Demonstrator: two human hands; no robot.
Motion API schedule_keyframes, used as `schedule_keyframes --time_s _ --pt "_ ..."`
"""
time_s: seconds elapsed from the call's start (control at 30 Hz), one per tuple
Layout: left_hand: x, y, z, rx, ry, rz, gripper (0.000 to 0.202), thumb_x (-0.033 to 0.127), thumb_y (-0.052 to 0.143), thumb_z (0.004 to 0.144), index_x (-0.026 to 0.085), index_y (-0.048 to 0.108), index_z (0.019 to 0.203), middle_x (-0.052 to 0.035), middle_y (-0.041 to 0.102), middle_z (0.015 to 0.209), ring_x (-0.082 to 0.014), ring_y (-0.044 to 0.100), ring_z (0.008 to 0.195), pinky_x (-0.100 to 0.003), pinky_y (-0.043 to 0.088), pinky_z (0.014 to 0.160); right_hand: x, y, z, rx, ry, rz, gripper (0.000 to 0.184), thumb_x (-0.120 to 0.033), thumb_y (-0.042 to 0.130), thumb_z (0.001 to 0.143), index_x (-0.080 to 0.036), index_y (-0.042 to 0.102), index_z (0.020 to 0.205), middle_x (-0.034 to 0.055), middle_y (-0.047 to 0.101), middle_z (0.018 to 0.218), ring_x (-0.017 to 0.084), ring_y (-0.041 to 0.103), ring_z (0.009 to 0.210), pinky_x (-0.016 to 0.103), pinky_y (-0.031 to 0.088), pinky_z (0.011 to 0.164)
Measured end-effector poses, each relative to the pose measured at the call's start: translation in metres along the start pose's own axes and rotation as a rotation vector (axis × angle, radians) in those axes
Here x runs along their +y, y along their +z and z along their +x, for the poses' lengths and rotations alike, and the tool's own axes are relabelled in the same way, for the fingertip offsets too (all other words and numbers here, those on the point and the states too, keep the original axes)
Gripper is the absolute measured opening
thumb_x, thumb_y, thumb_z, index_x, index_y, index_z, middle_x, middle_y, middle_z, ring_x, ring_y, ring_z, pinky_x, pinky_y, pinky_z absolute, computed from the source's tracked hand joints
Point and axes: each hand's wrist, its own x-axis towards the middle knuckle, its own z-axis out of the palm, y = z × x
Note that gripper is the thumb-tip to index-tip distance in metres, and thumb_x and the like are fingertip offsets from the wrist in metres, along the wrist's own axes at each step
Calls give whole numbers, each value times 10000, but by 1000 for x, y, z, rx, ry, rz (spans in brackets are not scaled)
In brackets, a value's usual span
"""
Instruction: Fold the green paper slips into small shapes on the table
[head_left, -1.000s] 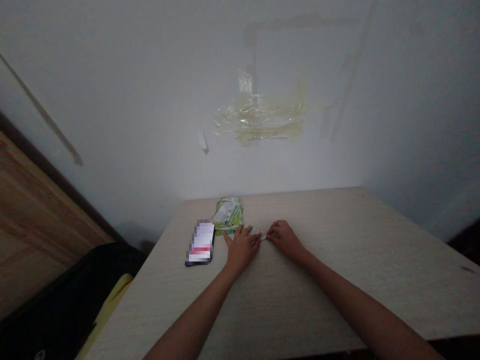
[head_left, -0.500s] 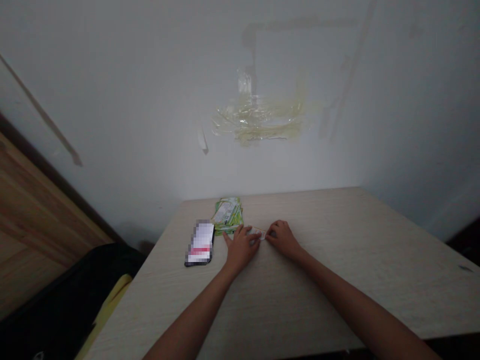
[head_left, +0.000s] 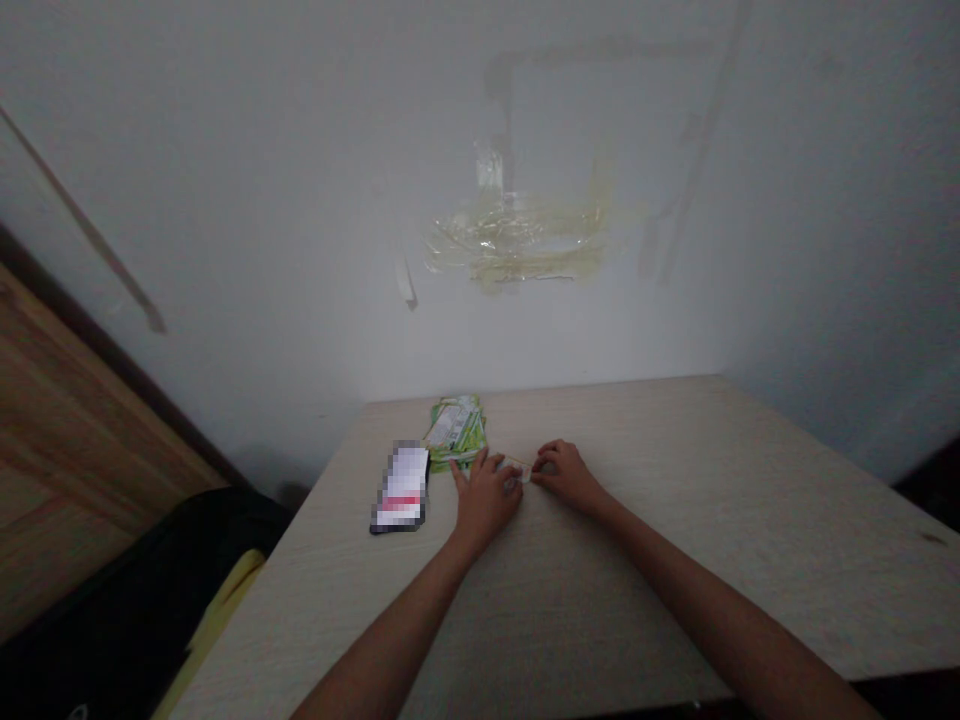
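My left hand [head_left: 486, 500] rests on the table, just in front of a stack of green-and-white printed packets [head_left: 456, 425]. Its outer fingers are spread, while the thumb and index finger close on a small, flat, whitish packet [head_left: 525, 470]. The right edge of that packet meets the fingertips of my right hand [head_left: 562, 475], which pinch it. Most of the packet is hidden under my left fingers, and its print is too small to read. Left of my left hand lies a phone [head_left: 401, 490] with a blurred, lit screen.
The pale wooden table [head_left: 637, 620] stands against a grey wall [head_left: 300, 200] with clear tape stuck on it. A dark bag or cloth [head_left: 150, 600] and a yellow cloth [head_left: 225, 610] lie beyond the table's left edge, near a wooden panel [head_left: 75, 420].
Hardly anything differs. My left fingers have shifted very slightly on the small packet, and my right hand stays at its edge.
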Motion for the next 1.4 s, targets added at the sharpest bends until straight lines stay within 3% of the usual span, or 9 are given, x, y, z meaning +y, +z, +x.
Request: schedule_keyframes --time_s 0.37,0.7,0.9,1.4 --pt "5 2 2 30 -24 16 201 479 574 844 350 679 957 -3 599 1239 -309 355 1326 -727 51 1061 5 0 0 -3 -17 62 118 -292 743 708 -224 761 803 88 614 1070 233 514 1070 372 384 995" --pt "13 -2 5 29 -49 9 193 462 576 846 320 678 928 -26 603 1172 -285 372 1292 -694 39 1083 1 -1 0 12 7 32 142 -326 755 688 -235 762 798 80 621 1067 236 523 1061 368 398 978" --pt "14 -4 7 -27 -93 14 225 481 562 845 321 682 947 -27 571 1260 -299 332 1325 -681 45 1091 0 -1 1 14 14 22 143 -336 745 692 -235 761 791 78 628 1067 234 531 1055 369 396 971" --pt "6 8 12 -25 -107 10 224 480 620 792 330 681 946 -27 465 1415 -333 278 1371 -695 75 1070 2 -3 6 -38 54 29 124 -285 755 668 -251 762 787 69 623 1083 238 513 1090 375 378 982"
